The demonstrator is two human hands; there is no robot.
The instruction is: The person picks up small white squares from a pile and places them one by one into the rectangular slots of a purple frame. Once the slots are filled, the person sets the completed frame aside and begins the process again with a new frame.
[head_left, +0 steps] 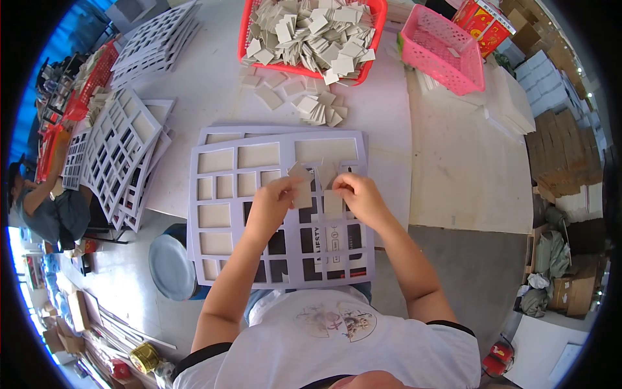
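My left hand (275, 196) holds a few small off-white cards (302, 189) between thumb and fingers. To its right, my right hand (353, 190) pinches another off-white card (326, 174). Both hands are above a lavender frame board (291, 227) with rectangular openings. Off-white pieces fill several openings on its left side and the wide one at the top (325, 150). Through other openings, a dark printed surface (317, 246) shows. One more card (333, 203) lies just below my right hand's fingertips.
A red basket (311, 65) heaped with cards stands beyond the board, with loose cards (321, 109) before it. A pink basket (447, 52) is at the back right. Stacked frame boards (123, 139) lie at left. A blue stool (172, 266) stands below the table. Another person (48, 211) is far left.
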